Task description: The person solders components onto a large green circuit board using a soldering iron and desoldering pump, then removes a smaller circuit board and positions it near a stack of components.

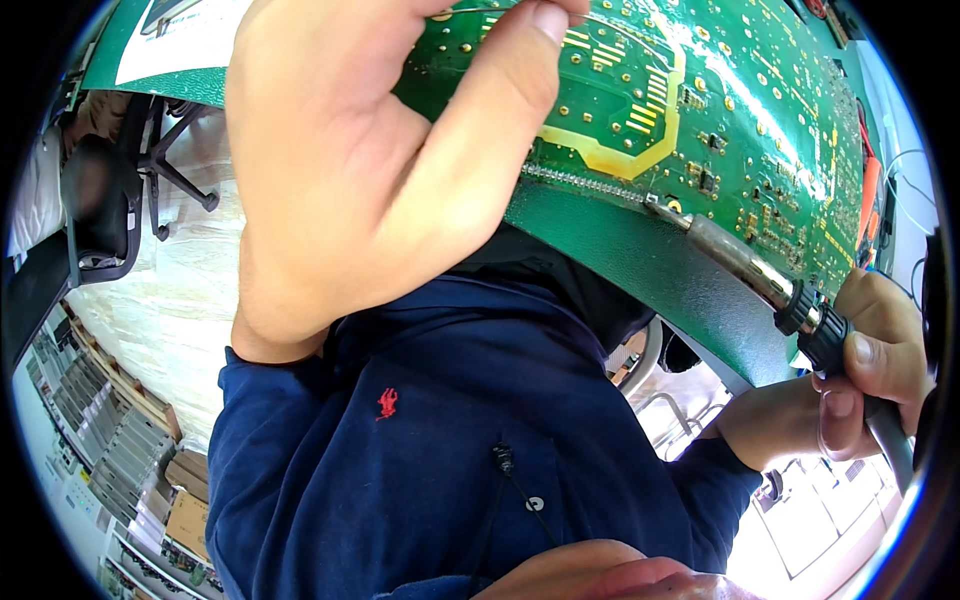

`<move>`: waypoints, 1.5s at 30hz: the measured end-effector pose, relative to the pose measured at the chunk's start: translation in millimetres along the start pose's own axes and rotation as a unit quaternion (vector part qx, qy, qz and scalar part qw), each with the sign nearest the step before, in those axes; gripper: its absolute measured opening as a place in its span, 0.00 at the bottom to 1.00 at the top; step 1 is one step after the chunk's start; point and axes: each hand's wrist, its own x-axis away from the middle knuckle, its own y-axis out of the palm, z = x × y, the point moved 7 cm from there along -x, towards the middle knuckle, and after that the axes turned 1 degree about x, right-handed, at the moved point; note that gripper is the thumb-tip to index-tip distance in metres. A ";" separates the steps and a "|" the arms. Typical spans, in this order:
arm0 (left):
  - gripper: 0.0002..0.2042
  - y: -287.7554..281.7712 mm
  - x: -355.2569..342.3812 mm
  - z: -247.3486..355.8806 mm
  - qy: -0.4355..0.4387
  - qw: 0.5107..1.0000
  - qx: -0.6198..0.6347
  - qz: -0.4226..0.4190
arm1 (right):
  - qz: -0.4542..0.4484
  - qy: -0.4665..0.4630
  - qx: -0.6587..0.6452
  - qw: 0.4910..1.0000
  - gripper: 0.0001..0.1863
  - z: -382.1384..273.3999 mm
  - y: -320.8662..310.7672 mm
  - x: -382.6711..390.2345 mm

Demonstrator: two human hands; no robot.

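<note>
A large green circuit board (610, 105) with yellow traces and small parts lies in front of me. My left hand (370, 170) is over its left part, thumb and fingers pinched on a thin solder wire (625, 32) that curves across the board. My right hand (880, 350) grips a soldering iron (735, 258) by its dark handle, at the board's right near corner. The iron's tip touches or nearly touches the right end of a row of shiny pins (585, 182) along the near edge. Part of the left fingers is cut off by the upper rim.
The board rests on a green mat (640, 270) at the bench edge. A printed sheet (185, 40) lies at the far left. Orange-handled tools (870, 195) and cables are at the right. Beyond the left side are an office chair (130, 200), a person (85, 190) and cardboard boxes (188, 515).
</note>
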 end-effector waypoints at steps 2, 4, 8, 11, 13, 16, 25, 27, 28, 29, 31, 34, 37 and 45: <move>0.05 1.8 -0.4 0.2 0.000 1.000 0.000 0.002 | 0.004 0.004 0.002 1.000 0.12 1.3 1.8 -0.9; 0.05 3.0 -0.5 -1.1 0.000 1.000 0.000 0.003 | 0.008 -0.005 0.026 1.000 0.13 0.0 2.3 -1.0; 0.05 4.7 0.5 -1.8 -0.003 1.000 -0.001 0.005 | -0.014 0.014 0.033 0.999 0.13 -3.9 2.3 -2.0; 0.05 5.3 -0.8 -2.4 -0.003 1.000 0.000 0.007 | -0.014 0.001 0.024 1.000 0.14 -3.6 2.3 -2.9; 0.04 5.3 -0.5 -2.7 -0.005 1.000 -0.001 0.008 | -0.035 0.007 0.024 0.999 0.15 -3.6 2.7 -4.2; 0.04 6.4 -0.4 -2.2 -0.007 1.000 -0.004 0.009 | -0.073 0.031 0.029 0.996 0.15 -6.1 0.8 -5.6; 0.04 7.6 -0.7 -4.2 -0.009 1.000 -0.005 0.012 | -0.072 0.017 0.021 0.997 0.16 -6.0 3.4 -7.3; 0.03 7.3 -0.7 -4.4 -0.009 1.000 -0.007 0.014 | -0.072 0.019 0.017 0.997 0.16 -5.9 3.2 -8.0; 0.03 7.6 -0.8 -4.4 -0.009 1.000 -0.007 0.015 | -0.071 0.018 0.015 0.997 0.16 -5.8 3.2 -8.2; 0.03 6.8 -0.8 -4.8 -0.009 1.000 -0.007 0.016 | -0.069 0.016 0.014 0.997 0.16 -5.6 3.1 -7.9; 0.03 6.9 -0.9 -4.5 -0.010 1.000 -0.009 0.018 | -0.067 0.009 0.010 0.998 0.15 -4.7 2.3 -7.0; 0.03 7.0 -1.1 -4.6 -0.009 1.000 -0.008 0.020 | -0.064 -0.005 0.002 0.998 0.15 -2.3 1.0 -5.1; 0.03 3.4 -1.3 -6.7 -0.011 1.000 -0.004 0.022 | -0.058 -0.010 0.006 0.998 0.15 -1.6 0.9 -4.2; 0.03 -10.5 -2.9 -9.9 -0.023 0.997 0.009 0.069 | -0.064 -0.005 0.006 0.998 0.15 0.4 0.3 -2.7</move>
